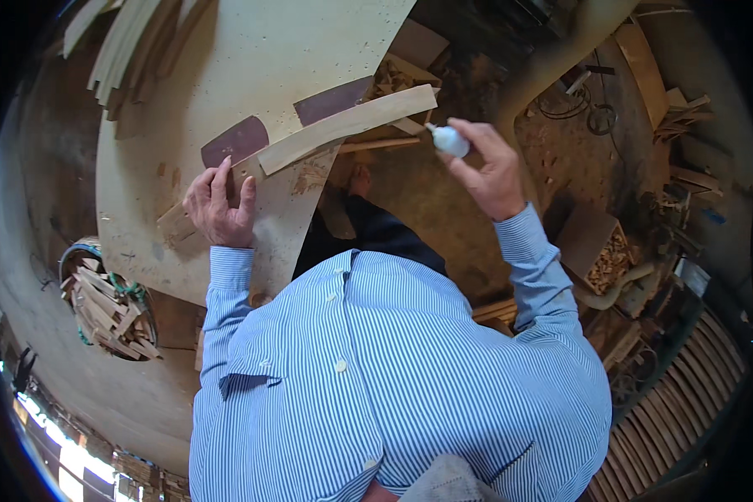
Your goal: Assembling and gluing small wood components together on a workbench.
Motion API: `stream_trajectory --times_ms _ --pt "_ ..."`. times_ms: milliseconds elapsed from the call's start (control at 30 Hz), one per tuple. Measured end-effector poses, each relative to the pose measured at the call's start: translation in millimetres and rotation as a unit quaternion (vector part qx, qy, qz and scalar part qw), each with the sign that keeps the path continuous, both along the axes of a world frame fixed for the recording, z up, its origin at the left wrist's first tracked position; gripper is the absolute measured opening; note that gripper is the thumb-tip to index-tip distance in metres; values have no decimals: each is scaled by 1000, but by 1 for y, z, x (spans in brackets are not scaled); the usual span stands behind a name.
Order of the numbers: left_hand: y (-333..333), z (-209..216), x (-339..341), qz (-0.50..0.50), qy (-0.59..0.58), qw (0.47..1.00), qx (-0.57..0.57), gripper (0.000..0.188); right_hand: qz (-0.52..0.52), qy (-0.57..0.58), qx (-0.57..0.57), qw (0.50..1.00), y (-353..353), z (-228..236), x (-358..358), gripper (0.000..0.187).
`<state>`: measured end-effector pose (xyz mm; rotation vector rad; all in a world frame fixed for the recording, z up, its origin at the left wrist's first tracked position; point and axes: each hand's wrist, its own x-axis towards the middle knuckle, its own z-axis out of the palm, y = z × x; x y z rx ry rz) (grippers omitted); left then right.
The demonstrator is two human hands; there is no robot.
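Note:
My right hand [490, 167] is closed round a small white squeeze bottle [451, 140] with a narrow tip, held up off the right edge of the board table. The tip points left, close to the end of a pale, slightly curved wooden strip [347, 127]. That strip lies across the table and juts past its edge. My left hand [221, 205] rests on the table with fingers apart, its fingertips by a dark reddish-brown sheet [236, 141] with a rounded end. A second dark sheet [335, 100] lies behind the strip. Under my left hand runs a thin wooden piece [176, 224].
Curved wooden slats [130, 50] are piled at the table's far left. A round basket of wood offcuts [113, 309] stands on the floor at left. To the right are a box of wood scraps [608, 255] and a rack of curved slats [673, 410].

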<state>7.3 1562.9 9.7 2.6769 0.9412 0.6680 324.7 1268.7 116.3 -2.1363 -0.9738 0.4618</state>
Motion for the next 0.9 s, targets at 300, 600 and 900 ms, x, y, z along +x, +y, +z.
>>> stream_trajectory --times_ms 300,600,900 --pt "-3 -7 2 8 3 999 32 67 8 73 -27 997 -10 -35 -24 45" --pt "-4 -8 2 10 16 998 55 69 35 36 -57 997 8 -38 -9 46" --pt "-3 -8 1 8 20 998 51 72 20 31 -75 996 7 -28 -2 49"
